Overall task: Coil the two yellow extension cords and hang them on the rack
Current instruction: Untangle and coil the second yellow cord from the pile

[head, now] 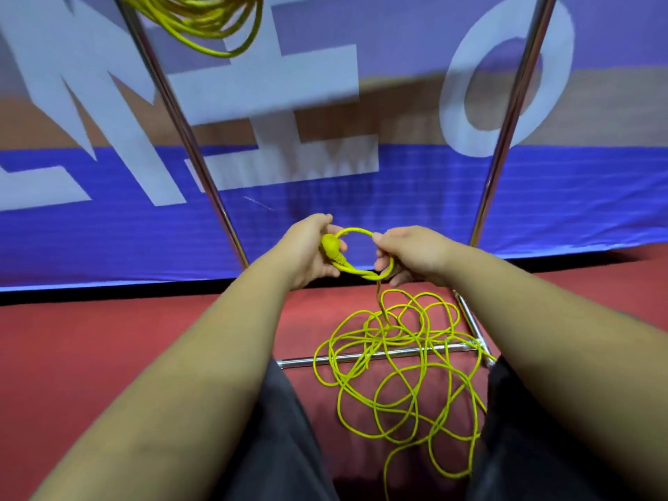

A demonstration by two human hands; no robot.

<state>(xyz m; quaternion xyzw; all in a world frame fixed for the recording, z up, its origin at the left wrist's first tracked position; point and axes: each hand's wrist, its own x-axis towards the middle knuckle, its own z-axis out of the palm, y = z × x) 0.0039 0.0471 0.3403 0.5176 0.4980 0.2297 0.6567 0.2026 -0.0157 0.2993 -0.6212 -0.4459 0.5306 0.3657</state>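
Currently both grips are raised side by side above the red floor. My left grip is curled round the yellow plug at the end of the loose cord. My right grip pinches the same cord just beside it, so a small loop arches between the two grips. Below the grips the cord drops into a tangled heap on the floor, lying across the base bar of the rack. Above and left of my left grip, the second cord hangs coiled at the top edge of view, by the rack's left pole. Behind the grips stands a blue banner with white letters. Dark trouser legs flank the heap.
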